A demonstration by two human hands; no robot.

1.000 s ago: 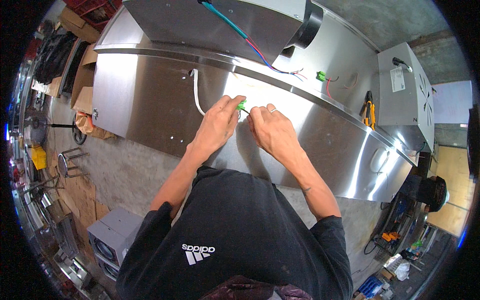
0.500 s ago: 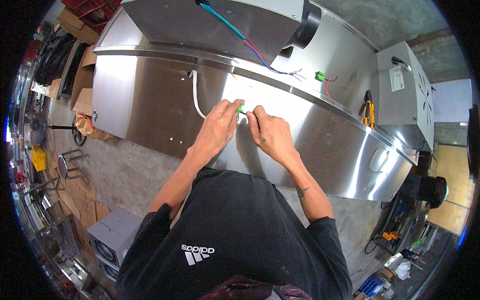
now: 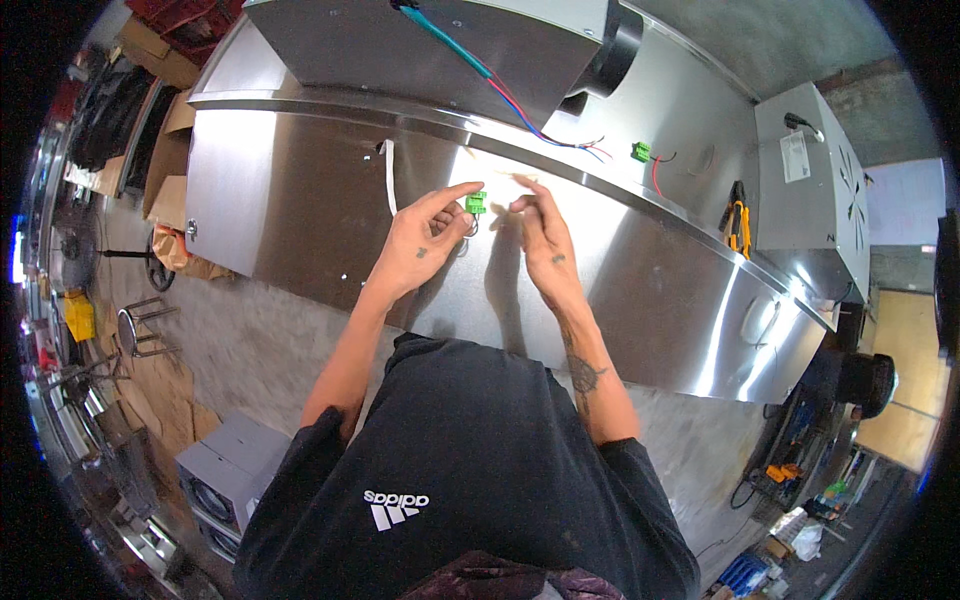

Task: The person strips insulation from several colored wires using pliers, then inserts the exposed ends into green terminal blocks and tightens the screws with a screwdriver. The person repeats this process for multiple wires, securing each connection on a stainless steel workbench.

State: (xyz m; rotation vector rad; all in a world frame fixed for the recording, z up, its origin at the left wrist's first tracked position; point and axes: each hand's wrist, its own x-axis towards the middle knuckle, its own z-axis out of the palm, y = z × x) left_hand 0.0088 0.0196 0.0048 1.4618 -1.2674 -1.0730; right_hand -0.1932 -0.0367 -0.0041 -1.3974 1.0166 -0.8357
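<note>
A small green terminal block connector [image 3: 475, 203] is pinched in the fingers of my left hand [image 3: 415, 245], above the shiny metal panel. Thin dark wire shows just under it. My right hand [image 3: 545, 245] hovers a short way to the right, fingers apart, with nothing visible in them. A white cable [image 3: 390, 175] comes out of a hole in the panel and runs down behind my left hand. On the ledge beyond lies a second green terminal block [image 3: 640, 152] with red and dark wires.
The brushed metal panel [image 3: 300, 200] spans the area before me, with a raised lip behind it. A grey metal box [image 3: 430, 50] trails a teal-sleeved wire bundle [image 3: 450, 40]. Yellow-handled pliers [image 3: 738, 225] rest at right, beside another grey box [image 3: 810, 190].
My right hand has opened and moved slightly right, away from the connector. The green connector is now more exposed in my left fingers, and the left hand has turned.
</note>
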